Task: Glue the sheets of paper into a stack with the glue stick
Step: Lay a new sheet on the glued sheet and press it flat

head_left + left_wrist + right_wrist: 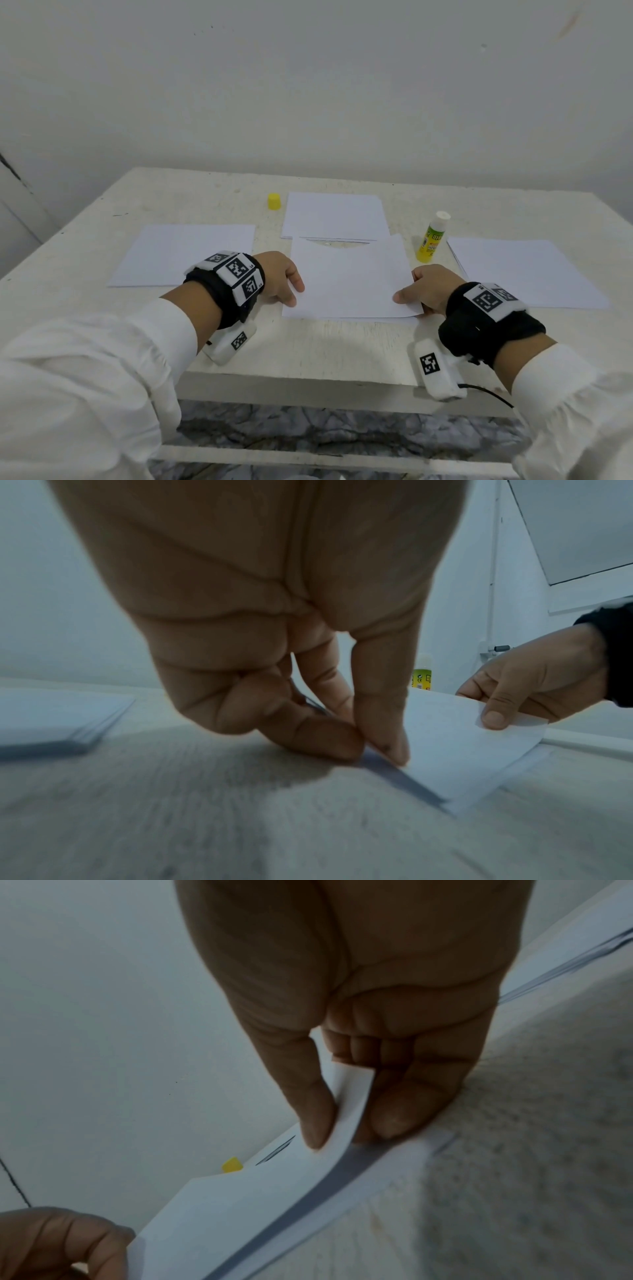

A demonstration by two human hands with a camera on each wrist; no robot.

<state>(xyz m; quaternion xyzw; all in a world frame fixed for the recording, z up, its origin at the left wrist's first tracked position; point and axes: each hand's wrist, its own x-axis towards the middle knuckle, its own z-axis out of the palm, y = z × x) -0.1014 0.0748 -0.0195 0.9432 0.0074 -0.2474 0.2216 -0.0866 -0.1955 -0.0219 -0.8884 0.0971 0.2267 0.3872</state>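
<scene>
A white sheet of paper (pixel 349 277) is held over another sheet (pixel 359 320) that lies flat near the table's front edge. My left hand (pixel 296 293) pinches the sheet's left edge between thumb and forefinger (pixel 394 748). My right hand (pixel 407 296) pinches the near right corner, which curls up between thumb and fingers (pixel 315 1123). In the right wrist view the upper sheet (pixel 260 1199) stands a little above the lower sheet (pixel 394 1167). The glue stick (pixel 431 238) stands upright and uncapped right of the sheets. Its yellow cap (pixel 274 201) sits at the back.
A paper stack (pixel 185 253) lies at the left, another stack (pixel 334 216) behind the held sheet, and a third stack (pixel 524 270) at the right. The table (pixel 308 349) ends just in front of my wrists. A plain wall stands behind it.
</scene>
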